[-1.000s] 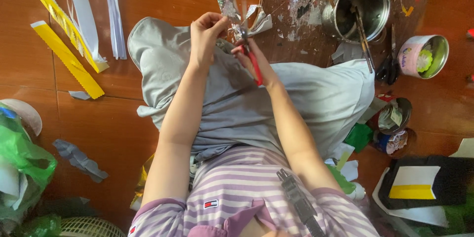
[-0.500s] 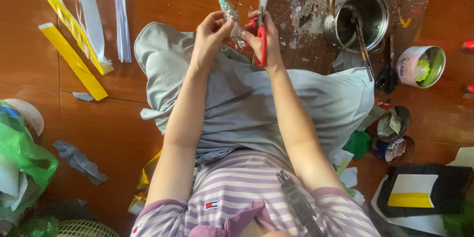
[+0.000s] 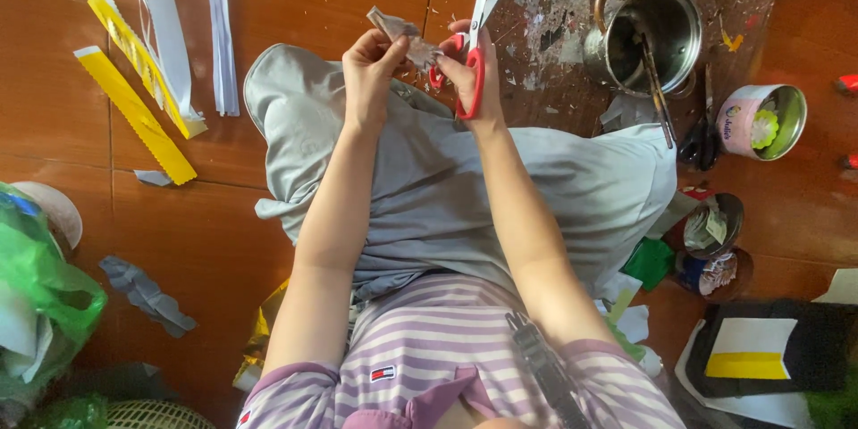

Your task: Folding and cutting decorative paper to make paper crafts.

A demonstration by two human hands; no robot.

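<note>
Pinching a small silvery paper scrap (image 3: 407, 36), left hand (image 3: 371, 67) sits beside open red-handled scissors (image 3: 469, 45) gripped by right hand (image 3: 465, 71); fingertip nick likely.

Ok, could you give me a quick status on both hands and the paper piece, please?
Left hand pinching small grey paper piece. Right hand in red-handled scissors, blades apart, pointing away. Nothing between blades and paper; metal pot off to the right.

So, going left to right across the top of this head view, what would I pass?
Yellow strips → pale strips → left hand holding a paper scrap → right hand with red-handled scissors → metal pot → small round tin.
</note>
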